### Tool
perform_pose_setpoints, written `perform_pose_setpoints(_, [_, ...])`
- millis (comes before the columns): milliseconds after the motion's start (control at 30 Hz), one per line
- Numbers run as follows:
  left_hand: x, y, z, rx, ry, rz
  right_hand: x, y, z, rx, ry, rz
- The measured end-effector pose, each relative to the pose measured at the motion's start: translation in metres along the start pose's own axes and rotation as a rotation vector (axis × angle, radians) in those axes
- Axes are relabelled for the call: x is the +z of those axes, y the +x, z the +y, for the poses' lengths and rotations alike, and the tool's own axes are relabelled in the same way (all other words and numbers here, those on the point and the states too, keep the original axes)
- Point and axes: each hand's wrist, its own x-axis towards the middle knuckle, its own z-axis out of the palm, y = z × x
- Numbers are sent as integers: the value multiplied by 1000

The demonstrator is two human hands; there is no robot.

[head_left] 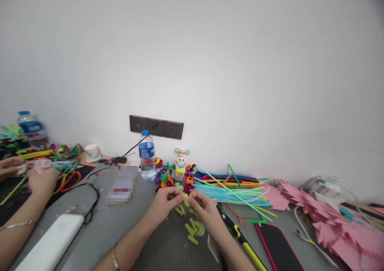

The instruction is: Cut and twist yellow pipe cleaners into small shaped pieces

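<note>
My left hand [167, 204] and my right hand [207, 211] meet above the grey table, fingertips pinched. Between them is a short yellow-green pipe cleaner piece [186, 200], held from both sides. Just below lie several more bent yellow-green pipe cleaner pieces [195, 228] in a loose pile. Behind my hands sits a small doll figure [180, 165] with colourful twisted pipe cleaner shapes [165, 177] around it. Long straight pipe cleaners [232, 191], mostly light blue, are spread beyond my right hand.
Yellow-and-black pliers [250, 251] and a red-edged phone [279, 245] lie at right, with pink paper [342, 231] beyond. A water bottle [147, 157] stands by the wall. At left are a white power bank [52, 243] and a co-worker's hands [43, 177] near red-handled scissors [72, 181].
</note>
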Motion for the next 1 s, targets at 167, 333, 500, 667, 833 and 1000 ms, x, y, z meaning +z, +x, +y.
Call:
perform_pose_setpoints(167, [0, 1, -1, 26, 16, 56, -1, 0, -4, 30, 47, -28])
perform_pose_setpoints(333, [1, 1, -5, 44, -38, 36, -1, 1, -3, 25, 81, 6])
perform_pose_setpoints(500, [1, 0, -3, 50, 18, 22, 0, 0, -5, 48, 99, 14])
perform_pose_setpoints(667, [-1, 3, -8, 48, 94, 8, 0, 0, -4, 48, 92, 27])
perform_pose_setpoints(833, [0, 2, -7, 31, 112, -12, 1, 1, -1, 57, 102, 16])
perform_pose_setpoints(1000, [0, 1, -4, 41, 128, -30, 1, 1, 3, 47, 128, 10])
